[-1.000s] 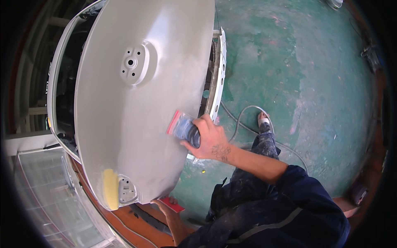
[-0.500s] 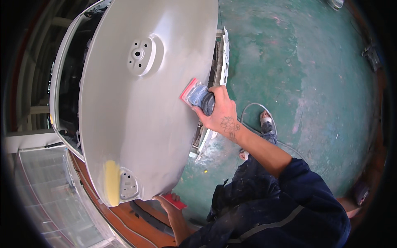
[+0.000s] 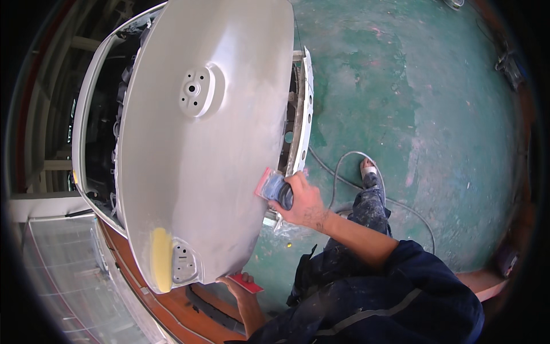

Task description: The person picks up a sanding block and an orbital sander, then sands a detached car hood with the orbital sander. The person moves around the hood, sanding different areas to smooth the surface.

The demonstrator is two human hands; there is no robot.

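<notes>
My right hand [image 3: 303, 200] is closed round a sander [image 3: 276, 189] with a blue and black body and a flat, red-edged pad. The pad rests at the right edge of a grey car trunk lid [image 3: 229, 149]. Near the lid's lower corner, my left hand [image 3: 240, 289] is closed on a thin red sheet [image 3: 247, 282], its fingertips beside the lid's edge. A yellow filler patch [image 3: 162, 258] marks that corner next to a recessed, holed plate [image 3: 183, 264]. Another round recess with holes [image 3: 195, 92] is higher up on the lid.
A pale metal bumper frame [image 3: 303, 109] runs along the lid's right side. On the green floor [image 3: 366, 80] a grey hose [image 3: 412, 209] loops around my foot [image 3: 368, 167]. A plastic-covered surface [image 3: 63, 275] stands at the lower left, beside an orange-brown floor strip [image 3: 172, 309].
My right hand and the sander have moved down along the lid's right edge, toward me. My left hand stays at the lower corner with the red sheet. The view has shifted slightly.
</notes>
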